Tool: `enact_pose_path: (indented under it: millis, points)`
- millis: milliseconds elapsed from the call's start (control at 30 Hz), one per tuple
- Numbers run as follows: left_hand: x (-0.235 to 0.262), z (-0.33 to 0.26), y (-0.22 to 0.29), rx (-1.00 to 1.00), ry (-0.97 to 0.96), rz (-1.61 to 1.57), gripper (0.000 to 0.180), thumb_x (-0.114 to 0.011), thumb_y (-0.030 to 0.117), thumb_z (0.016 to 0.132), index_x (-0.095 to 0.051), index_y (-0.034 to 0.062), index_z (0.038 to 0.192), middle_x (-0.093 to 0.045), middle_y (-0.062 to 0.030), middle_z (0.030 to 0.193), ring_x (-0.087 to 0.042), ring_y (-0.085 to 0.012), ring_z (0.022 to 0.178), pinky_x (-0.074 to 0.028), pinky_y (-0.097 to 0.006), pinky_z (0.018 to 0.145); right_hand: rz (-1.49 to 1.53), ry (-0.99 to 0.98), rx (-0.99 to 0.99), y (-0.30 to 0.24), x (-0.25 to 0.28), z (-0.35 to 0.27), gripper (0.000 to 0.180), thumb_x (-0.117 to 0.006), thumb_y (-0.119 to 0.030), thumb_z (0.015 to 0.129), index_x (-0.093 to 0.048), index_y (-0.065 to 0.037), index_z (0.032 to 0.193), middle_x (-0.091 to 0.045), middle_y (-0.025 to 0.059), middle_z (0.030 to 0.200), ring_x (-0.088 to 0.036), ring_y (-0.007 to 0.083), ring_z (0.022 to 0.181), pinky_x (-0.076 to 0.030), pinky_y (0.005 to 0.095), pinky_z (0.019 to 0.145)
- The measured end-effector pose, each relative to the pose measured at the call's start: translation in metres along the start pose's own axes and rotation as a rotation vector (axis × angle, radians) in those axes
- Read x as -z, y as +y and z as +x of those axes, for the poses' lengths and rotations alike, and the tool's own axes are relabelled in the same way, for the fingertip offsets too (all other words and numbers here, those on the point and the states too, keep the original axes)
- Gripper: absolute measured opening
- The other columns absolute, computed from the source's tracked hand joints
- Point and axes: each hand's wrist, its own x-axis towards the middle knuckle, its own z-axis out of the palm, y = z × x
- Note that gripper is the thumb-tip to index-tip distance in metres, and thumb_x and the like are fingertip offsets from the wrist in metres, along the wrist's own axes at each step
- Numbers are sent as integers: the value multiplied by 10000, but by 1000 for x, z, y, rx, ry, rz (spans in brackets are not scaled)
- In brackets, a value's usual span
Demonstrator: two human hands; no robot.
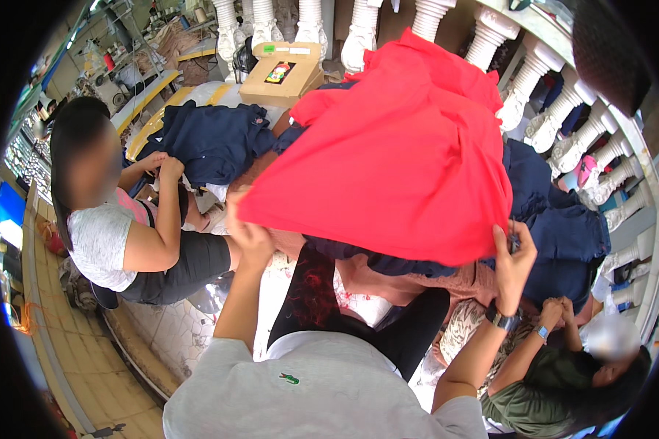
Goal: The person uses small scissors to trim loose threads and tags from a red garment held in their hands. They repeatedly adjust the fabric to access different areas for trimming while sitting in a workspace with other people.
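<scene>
A bright red shirt (403, 161) is spread out in front of me, its hem toward me and its sleeves and top at the far side. My left hand (247, 233) is closed on the hem's left corner. At the right corner, my right hand (516, 260) pinches the cloth, with a dark watch on that wrist. A small dark thing (515, 240) shows among the right fingers, too small to name. Beneath the red shirt, navy garments (388, 260) and a brownish-pink cloth (454, 282) stick out.
On the left a seated person (102, 234) works beside a navy garment pile (209, 143). Another person (549, 380) sits at lower right near more navy garments (567, 238). A cardboard box (282, 77) stands at the back. White balusters (516, 91) curve along the far and right sides.
</scene>
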Motion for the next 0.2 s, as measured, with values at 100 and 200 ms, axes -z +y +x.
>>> enact_pose_path:
  millis: [100, 200]
  points:
    - [15, -8, 5, 300, 196, -135, 302, -408, 182, 1070, -540, -39, 1228, -580, -140, 1247, -568, -204, 1120, -433, -329, 1007, 67, 155, 113, -37, 11, 22, 121, -750, -82, 893, -656, -38, 831, -444, -86, 691, -308, 7, 619, -204, 215, 548]
    - [18, -5, 7, 264, 144, -107, 324, -369, 186, 1090, -538, -30, 1262, -575, -129, 1263, -551, -198, 1168, -407, -325, 1052, 22, -15, 349, -103, -25, 58, 61, -749, -107, 914, -708, -63, 903, -480, -97, 703, -277, 8, 604, -185, 227, 532]
